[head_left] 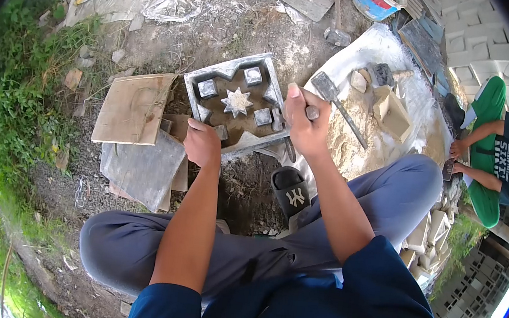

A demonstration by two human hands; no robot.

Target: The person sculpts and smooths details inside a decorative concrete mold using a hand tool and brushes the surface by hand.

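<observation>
A square metal mould (185, 82) lies on the ground ahead of me. Inside it are several grey blocks (207, 88) and a star-shaped piece (236, 102). My left hand (203, 144) grips the mould's near left edge, thumb on top. At the right side of the mould, my right hand (306, 122) is closed around what looks like a hammer (312, 112); its round handle end points up. The dark head is partly hidden behind the hand, close to the mould's right wall.
A flat tool with a rod handle (349, 124) lies on the white sack (358, 48) with sand and blocks. Boards (135, 108) are stacked left. A mallet (337, 37) and paint bucket (378, 2) stand farther off. Another person (493, 155) sits right, near piled pale blocks.
</observation>
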